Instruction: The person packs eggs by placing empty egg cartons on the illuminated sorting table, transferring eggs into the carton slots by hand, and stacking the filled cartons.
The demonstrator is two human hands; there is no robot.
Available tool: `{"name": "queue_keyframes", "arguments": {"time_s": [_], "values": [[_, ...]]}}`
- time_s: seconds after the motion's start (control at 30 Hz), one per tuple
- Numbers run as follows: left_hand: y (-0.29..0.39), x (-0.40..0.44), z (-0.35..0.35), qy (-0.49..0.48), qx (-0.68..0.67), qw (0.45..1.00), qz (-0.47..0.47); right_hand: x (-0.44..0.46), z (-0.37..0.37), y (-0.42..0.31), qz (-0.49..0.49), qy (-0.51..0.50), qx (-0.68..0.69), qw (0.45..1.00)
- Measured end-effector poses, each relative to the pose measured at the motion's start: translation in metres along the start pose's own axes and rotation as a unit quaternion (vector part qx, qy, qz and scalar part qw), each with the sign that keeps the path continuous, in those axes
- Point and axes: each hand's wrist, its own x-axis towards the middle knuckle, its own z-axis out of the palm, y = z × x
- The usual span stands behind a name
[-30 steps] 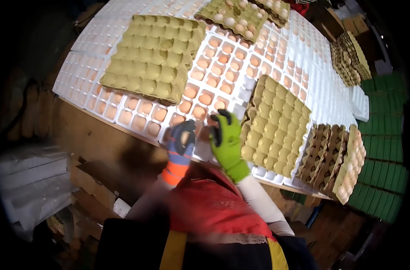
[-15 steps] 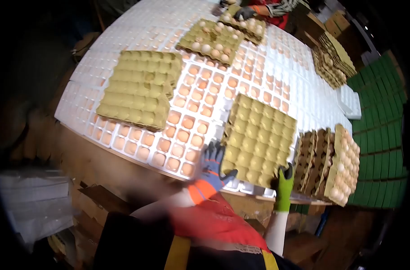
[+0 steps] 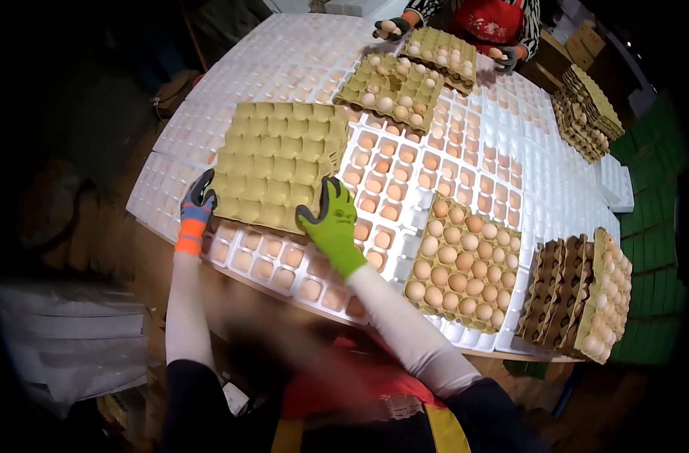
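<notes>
An egg-free cardboard egg tray (image 3: 276,162) tops a thin stack on the left part of the table. My left hand (image 3: 199,198), in a grey-blue and orange glove, is closed on its left edge. My right hand (image 3: 333,219), in a green glove with dark fingertips, grips the near right corner. Below and around the stack lie white plastic trays (image 3: 325,275) with brown eggs in their cells. Right of my right hand, a cardboard tray full of eggs (image 3: 465,260) rests on the white trays.
Tilted egg-filled cardboard trays (image 3: 605,298) stand at the right edge. Partly filled trays (image 3: 393,94) sit farther back. Across the table, another person's gloved hands (image 3: 393,26) hold eggs. More cardboard trays (image 3: 590,106) are stacked at back right, near green slats (image 3: 647,302).
Both hands have moved left from the right-hand cardboard tray to the left stack. The egg-free tray on the right is gone from there, exposing the eggs. The other person's hands have moved apart.
</notes>
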Motion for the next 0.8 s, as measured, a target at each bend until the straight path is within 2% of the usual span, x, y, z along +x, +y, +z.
{"name": "queue_keyframes", "arguments": {"time_s": [0.03,0.13,0.17,0.2,0.23,0.27,0.33,0.37,0.4,0.43,0.47,0.5,0.57,0.6,0.67,0.73,0.77,0.8], "values": [[-0.015,0.002,0.003,-0.022,0.044,0.998,0.039,-0.002,0.012,0.000,0.001,0.004,0.009,1.000],[-0.081,0.015,0.001,-0.030,-0.014,0.999,-0.007,-0.018,0.021,0.015,-0.021,0.003,0.064,0.998],[-0.053,0.006,0.004,-0.025,-0.073,0.997,-0.027,-0.025,0.003,0.016,0.018,-0.036,0.076,0.996],[-0.042,0.005,0.000,-0.024,0.016,1.000,0.011,-0.028,-0.020,0.003,0.056,-0.075,0.097,0.991],[-0.015,0.002,0.000,0.041,0.277,0.947,0.160,-0.034,-0.048,-0.003,0.081,-0.078,0.184,0.977],[0.029,-0.008,0.019,0.087,0.217,0.957,0.169,-0.042,-0.075,0.001,0.076,-0.051,0.261,0.961],[0.149,-0.056,0.086,0.076,0.011,0.991,0.109,-0.070,-0.148,0.017,-0.001,0.020,0.092,0.996],[0.167,-0.080,0.108,-0.046,-0.043,0.996,0.059,-0.085,-0.185,0.024,-0.028,0.065,0.004,0.997],[0.163,-0.097,0.137,-0.143,-0.009,0.979,0.147,-0.104,-0.210,0.048,0.056,0.017,-0.037,0.998],[0.186,-0.114,0.174,-0.176,-0.001,0.942,0.285,-0.117,-0.239,0.062,0.067,-0.056,-0.115,0.989],[0.213,-0.130,0.200,-0.261,-0.003,0.928,0.265,-0.127,-0.255,0.070,0.080,-0.127,-0.192,0.970],[0.229,-0.141,0.225,-0.320,0.026,0.900,0.294,-0.135,-0.253,0.078,0.082,-0.124,-0.189,0.971],[0.229,-0.162,0.267,-0.384,0.181,0.837,0.345,-0.151,-0.245,0.105,-0.043,-0.088,-0.287,0.953],[0.227,-0.164,0.283,-0.434,0.219,0.811,0.326,-0.153,-0.242,0.112,-0.048,-0.072,-0.286,0.954],[0.230,-0.161,0.287,-0.441,0.199,0.825,0.294,-0.149,-0.258,0.114,-0.011,-0.094,-0.181,0.979],[0.231,-0.162,0.276,-0.362,0.030,0.904,0.224,-0.157,-0.282,0.108,0.145,-0.081,0.057,0.985],[0.225,-0.156,0.273,-0.428,-0.044,0.897,0.100,-0.162,-0.288,0.111,0.157,-0.043,0.171,0.972],[0.216,-0.158,0.272,-0.423,-0.231,0.876,-0.021,-0.164,-0.292,0.115,0.164,-0.006,0.282,0.945]]}}
